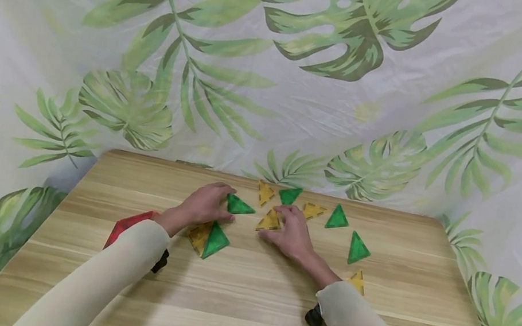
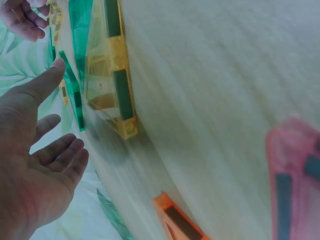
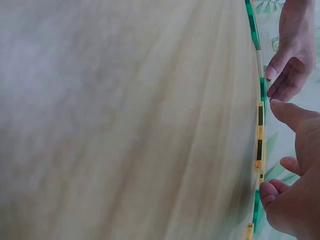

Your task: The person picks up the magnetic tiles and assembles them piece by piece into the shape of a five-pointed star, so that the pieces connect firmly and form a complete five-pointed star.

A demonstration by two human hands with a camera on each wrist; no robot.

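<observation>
In the head view my left hand (image 1: 203,205) is at a green triangle magnetic tile (image 1: 239,204), thumb and fingers spread around its left end. The left wrist view shows its fingers (image 2: 62,160) loose and apart. My right hand (image 1: 293,234) holds a yellow triangle magnetic tile (image 1: 269,220) between thumb and fingertips, flat on the table. Beside my left hand, a yellow triangle tile (image 1: 198,237) and a green triangle tile (image 1: 216,241) lie edge to edge.
An arc of separate tiles curves around the right hand: yellow (image 1: 264,193), green (image 1: 289,195), yellow (image 1: 313,211), green (image 1: 337,217), green (image 1: 358,248) and yellow (image 1: 358,281). Red tiles (image 1: 126,226) lie partly under the left forearm. Leaf-patterned cloth hangs behind the wooden table (image 1: 235,310).
</observation>
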